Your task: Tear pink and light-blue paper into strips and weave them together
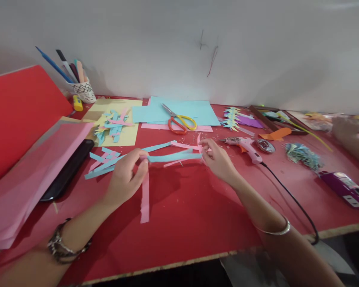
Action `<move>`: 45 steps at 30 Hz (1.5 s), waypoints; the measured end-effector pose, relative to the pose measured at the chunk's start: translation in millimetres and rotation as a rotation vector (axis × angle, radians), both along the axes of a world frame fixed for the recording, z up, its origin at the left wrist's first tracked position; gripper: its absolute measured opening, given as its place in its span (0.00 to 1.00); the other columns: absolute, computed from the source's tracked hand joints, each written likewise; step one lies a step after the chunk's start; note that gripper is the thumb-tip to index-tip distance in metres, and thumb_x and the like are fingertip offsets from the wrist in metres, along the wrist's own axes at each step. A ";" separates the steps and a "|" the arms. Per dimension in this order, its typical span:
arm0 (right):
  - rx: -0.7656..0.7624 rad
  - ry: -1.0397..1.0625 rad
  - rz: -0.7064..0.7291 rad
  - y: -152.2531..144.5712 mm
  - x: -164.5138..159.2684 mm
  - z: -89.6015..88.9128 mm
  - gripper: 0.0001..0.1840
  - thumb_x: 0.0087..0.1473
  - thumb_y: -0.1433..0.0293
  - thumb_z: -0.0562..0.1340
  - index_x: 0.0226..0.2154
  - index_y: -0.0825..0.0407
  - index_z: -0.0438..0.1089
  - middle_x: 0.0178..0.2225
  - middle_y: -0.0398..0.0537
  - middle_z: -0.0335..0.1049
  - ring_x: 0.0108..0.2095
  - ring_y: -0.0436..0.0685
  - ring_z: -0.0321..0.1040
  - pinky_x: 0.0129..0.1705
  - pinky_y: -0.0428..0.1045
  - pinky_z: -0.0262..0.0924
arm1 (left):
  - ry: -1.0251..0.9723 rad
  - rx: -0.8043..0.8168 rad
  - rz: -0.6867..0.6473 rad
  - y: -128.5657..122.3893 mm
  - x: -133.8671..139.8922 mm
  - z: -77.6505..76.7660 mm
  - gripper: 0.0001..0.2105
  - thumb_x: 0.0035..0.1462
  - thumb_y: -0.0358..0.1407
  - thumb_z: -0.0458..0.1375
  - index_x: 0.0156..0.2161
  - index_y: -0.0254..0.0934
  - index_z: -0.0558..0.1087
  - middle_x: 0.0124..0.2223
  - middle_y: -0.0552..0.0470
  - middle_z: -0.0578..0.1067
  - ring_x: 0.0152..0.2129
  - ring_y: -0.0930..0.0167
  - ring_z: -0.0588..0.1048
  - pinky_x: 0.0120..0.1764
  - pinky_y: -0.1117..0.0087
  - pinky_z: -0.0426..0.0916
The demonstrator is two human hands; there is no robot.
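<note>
Over the red table, my left hand (pixel 127 175) pinches paper strips where a light blue strip (pixel 173 156) meets a hanging pink strip (pixel 145 199). The blue strip stretches rightward to my right hand (pixel 217 159), whose fingers are closed on the strip ends, with a curled pink strip (pixel 199 138) beside them; the exact grip is partly hidden. Behind the hands lies a joined blue and pink strip (pixel 157 147). More interlaced strips (pixel 106 157) rest left of my left hand. A pink glue gun (pixel 242 146) lies right of my right hand.
Scissors (pixel 179 119) lie on blue sheets (pixel 206 111) at the back. Pink sheets (pixel 32 171) and a black flat object (pixel 68 171) are at the left, by a pen cup (pixel 85 91). A purple power strip (pixel 344 189) and another person's hand (pixel 345 129) are at the right.
</note>
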State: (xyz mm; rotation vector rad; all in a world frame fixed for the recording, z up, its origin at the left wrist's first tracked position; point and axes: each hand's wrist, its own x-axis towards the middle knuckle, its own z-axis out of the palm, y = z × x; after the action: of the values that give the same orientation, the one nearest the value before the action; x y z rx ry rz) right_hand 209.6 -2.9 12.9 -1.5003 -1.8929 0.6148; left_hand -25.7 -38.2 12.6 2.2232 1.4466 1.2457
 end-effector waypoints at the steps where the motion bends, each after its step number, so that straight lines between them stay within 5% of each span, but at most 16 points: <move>1: -0.023 0.083 -0.002 -0.1 -0.7 -0.2 0.11 0.47 0.75 0.49 0.36 0.51 0.58 0.27 0.40 0.57 0.21 0.45 0.60 0.26 0.44 0.57 | 0.019 0.011 -0.017 -0.8 0.1 0.4 0.06 0.52 0.32 0.43 0.27 0.38 0.61 0.22 0.57 0.65 0.20 0.75 0.65 0.25 0.75 0.60; 7: -0.154 0.201 0.106 -2.7 -6.0 1.9 0.05 0.45 0.74 0.51 0.27 0.52 0.60 0.27 0.40 0.57 0.17 0.43 0.57 0.21 0.43 0.54 | 0.065 0.043 -0.053 -3.4 0.6 0.9 0.06 0.51 0.31 0.43 0.26 0.37 0.61 0.20 0.57 0.65 0.17 0.76 0.64 0.22 0.76 0.58; 19: -0.213 0.347 0.098 1.4 -4.4 4.4 0.08 0.38 0.75 0.54 0.27 0.51 0.63 0.26 0.39 0.62 0.26 0.47 0.57 0.29 0.44 0.53 | -0.003 0.004 -0.046 -3.7 1.0 1.7 0.05 0.50 0.32 0.45 0.25 0.38 0.61 0.19 0.59 0.63 0.15 0.77 0.62 0.21 0.76 0.55; 24: -0.438 0.884 0.053 0.7 -4.7 5.2 0.10 0.35 0.78 0.54 0.25 0.50 0.60 0.24 0.36 0.60 0.28 0.45 0.61 0.35 0.44 0.58 | -0.360 -0.349 -0.010 4.5 2.4 -3.2 0.06 0.48 0.34 0.48 0.23 0.38 0.62 0.18 0.59 0.61 0.17 0.77 0.61 0.21 0.76 0.55; 28: -0.662 1.064 0.137 -3.1 -7.0 8.1 0.18 0.31 0.83 0.53 0.28 0.49 0.59 0.32 0.38 0.65 0.36 0.48 0.66 0.44 0.50 0.59 | -0.741 -0.621 -0.115 12.8 1.0 -9.9 0.08 0.46 0.36 0.53 0.20 0.36 0.62 0.18 0.59 0.61 0.18 0.78 0.60 0.24 0.76 0.57; 33: -0.733 1.012 0.302 -9.4 -12.4 11.0 0.24 0.31 0.86 0.53 0.32 0.48 0.61 0.34 0.37 0.64 0.41 0.49 0.65 0.48 0.53 0.57 | -0.939 -0.716 -0.161 12.0 2.7 -11.0 0.03 0.45 0.34 0.57 0.28 0.38 0.71 0.19 0.61 0.62 0.18 0.80 0.60 0.24 0.80 0.59; 37: -0.711 0.878 0.308 -10.8 -17.5 8.3 0.15 0.36 0.84 0.54 0.28 0.52 0.64 0.31 0.40 0.66 0.43 0.48 0.65 0.49 0.47 0.56 | -1.009 -0.824 -0.184 10.6 4.9 -7.2 0.13 0.45 0.33 0.59 0.39 0.41 0.72 0.22 0.60 0.65 0.20 0.81 0.63 0.28 0.80 0.63; 45: -0.507 0.679 0.192 -10.7 -20.7 1.6 0.10 0.42 0.77 0.57 0.31 0.52 0.62 0.30 0.44 0.69 0.37 0.50 0.68 0.31 0.43 0.59 | -1.164 -0.963 -0.125 11.8 5.3 -8.1 0.10 0.43 0.28 0.60 0.34 0.39 0.75 0.22 0.57 0.70 0.19 0.81 0.67 0.27 0.81 0.68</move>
State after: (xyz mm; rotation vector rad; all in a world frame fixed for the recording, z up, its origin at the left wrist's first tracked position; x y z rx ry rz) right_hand 188.9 -13.6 14.4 -1.1630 -1.3983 1.5594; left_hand -20.4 -26.4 4.5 0.6855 0.9903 1.0844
